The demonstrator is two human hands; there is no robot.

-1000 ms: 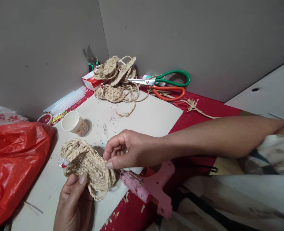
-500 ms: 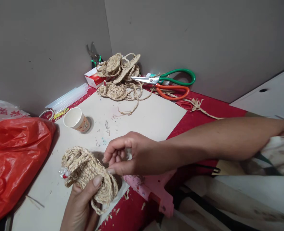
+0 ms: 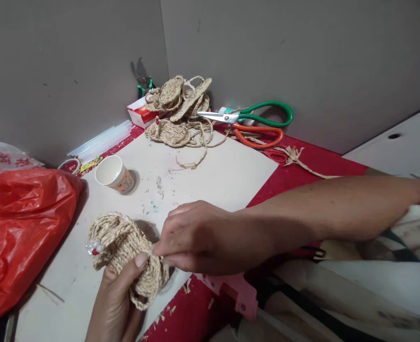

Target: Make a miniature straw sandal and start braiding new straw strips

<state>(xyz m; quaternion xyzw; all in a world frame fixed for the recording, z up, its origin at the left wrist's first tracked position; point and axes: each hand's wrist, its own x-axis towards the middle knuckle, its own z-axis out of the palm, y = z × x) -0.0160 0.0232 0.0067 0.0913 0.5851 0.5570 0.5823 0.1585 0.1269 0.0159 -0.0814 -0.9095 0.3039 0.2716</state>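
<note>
My left hand (image 3: 119, 297) grips a small woven straw slipper (image 3: 126, 249) from below, its thumb pressed on the top. Red and clear beads (image 3: 95, 248) sit at the slipper's far left end. My right hand (image 3: 191, 237) has its fingertips pinched at the slipper's right edge, close to my left thumb. What exactly lies between those fingertips is hidden, though they touch the braid. Under my right wrist lies a pink glue gun (image 3: 240, 292), partly covered by the hand.
A paper cup (image 3: 113, 175) stands on the white board (image 3: 227, 175). Behind are more straw slippers (image 3: 169, 132), scissors (image 3: 245, 118), pruning shears (image 3: 142, 78), a red-and-white box (image 3: 140, 114) and clear glue sticks (image 3: 105, 140). A red plastic bag (image 3: 24, 228) fills the left side.
My right hand's fingers have closed from a loose curl into a pinch at the slipper's edge. The slipper has shifted slightly up and left in my left hand.
</note>
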